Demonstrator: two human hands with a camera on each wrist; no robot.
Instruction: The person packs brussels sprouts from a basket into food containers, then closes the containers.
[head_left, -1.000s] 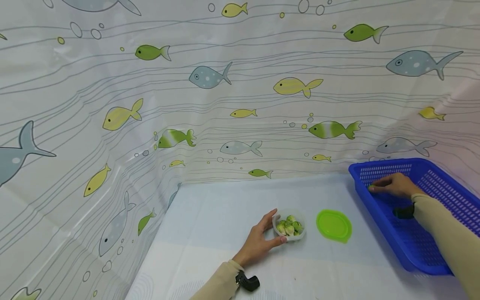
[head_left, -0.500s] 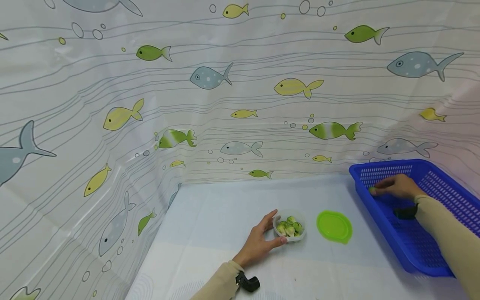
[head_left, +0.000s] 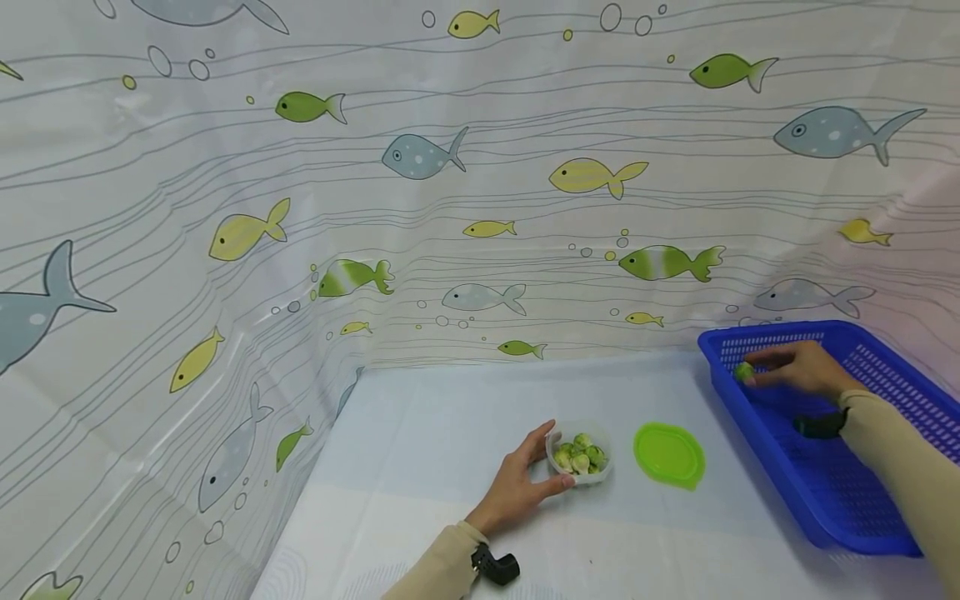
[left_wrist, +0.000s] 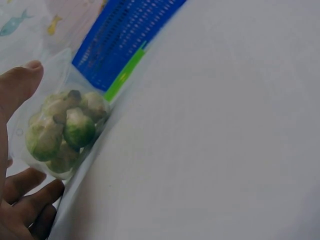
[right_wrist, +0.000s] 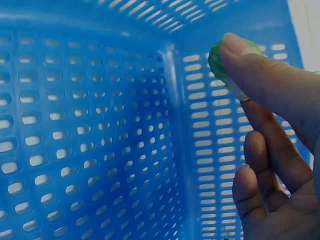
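My left hand [head_left: 513, 487] spans a small clear plastic container [head_left: 604, 468] on the table, thumb on the near side and fingers on the far side. Several Brussels sprouts [left_wrist: 79, 129] lie inside it, seen through the wall in the left wrist view. Over at the right, my right hand [head_left: 810, 371] reaches into a blue plastic basket [head_left: 757, 454]. Between thumb and index finger it pinches one Brussels sprout [right_wrist: 216, 64], close to the basket's perforated side wall. The other fingers of that hand are bent and hold nothing.
A green lid [head_left: 669, 454] lies flat between the container and the basket. Behind the white table [head_left: 420, 425] hangs a sheet [head_left: 487, 267] printed with fish. Black wrist mounts [head_left: 497, 565] sit on both sleeves.
My right hand has lifted slightly within the basket, and the sprout in its pinch shows more clearly. The left hand and the container have stayed in place.
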